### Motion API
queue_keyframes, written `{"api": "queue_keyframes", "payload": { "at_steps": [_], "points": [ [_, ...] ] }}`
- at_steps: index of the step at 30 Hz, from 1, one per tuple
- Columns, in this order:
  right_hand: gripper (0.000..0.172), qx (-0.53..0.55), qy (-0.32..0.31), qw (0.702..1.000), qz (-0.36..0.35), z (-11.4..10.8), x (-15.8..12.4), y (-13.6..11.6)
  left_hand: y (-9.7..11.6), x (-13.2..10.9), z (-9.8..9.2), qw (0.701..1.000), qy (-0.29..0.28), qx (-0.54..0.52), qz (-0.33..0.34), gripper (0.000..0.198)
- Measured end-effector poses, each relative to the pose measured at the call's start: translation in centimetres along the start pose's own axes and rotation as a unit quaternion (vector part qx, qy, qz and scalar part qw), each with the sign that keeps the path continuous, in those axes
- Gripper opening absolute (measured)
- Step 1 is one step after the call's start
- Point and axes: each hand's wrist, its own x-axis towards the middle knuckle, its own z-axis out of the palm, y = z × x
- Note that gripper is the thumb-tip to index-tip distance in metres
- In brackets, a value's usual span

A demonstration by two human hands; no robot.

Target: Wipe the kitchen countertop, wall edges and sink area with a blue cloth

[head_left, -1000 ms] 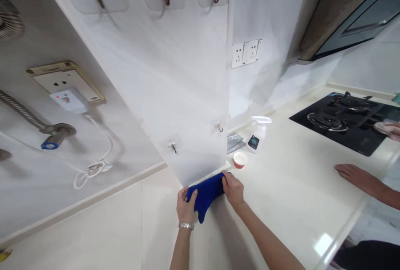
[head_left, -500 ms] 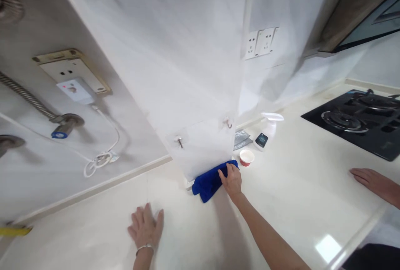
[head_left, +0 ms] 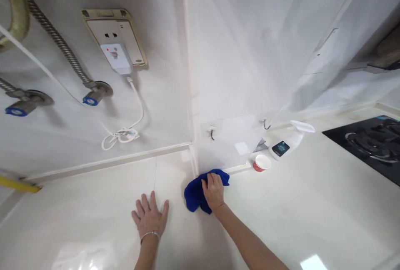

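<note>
blue cloth (head_left: 194,195) stretches sideways, right hand (head_left: 214,189) clamped on it, left hand (head_left: 151,218) splayed.

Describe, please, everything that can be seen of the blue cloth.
The cloth is deep blue and unpatterned, and looks like soft fabric. It lies bunched on the pale counter, close to the foot of the white wall, with creases and an uneven, lobed outline. The right hand is on it from above with bent fingers, covering part of it; whether it grips or only presses is unclear. One end sticks out to the right, past the hand.
</note>
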Motion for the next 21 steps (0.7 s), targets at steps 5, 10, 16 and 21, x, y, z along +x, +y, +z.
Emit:
{"api": "queue_keyframes", "payload": {
  "at_steps": [5,10,16,21],
  "points": [
    [0.026,-0.007,-0.032,0.994,-0.102,1.5,0.4,-3.0,0.1,0.0,0.0,1.000,0.016,-0.010,-0.003,0.075],
    [0.016,-0.059,-0.131,0.974,-0.172,2.4,2.2,-4.6,0.0,-0.1,-0.4,0.999,0.014,-0.035,-0.006,0.074],
    [0.021,-0.024,-0.093,0.973,-0.209,0.6,1.8,-2.8,-0.5,0.4,0.1,0.998,0.027,-0.049,-0.008,0.074],
    [0.023,-0.038,-0.116,0.987,-0.108,-1.6,1.3,3.4,-0.6,0.6,0.0,0.998,0.001,-0.069,-0.006,0.079]
  ]
}}
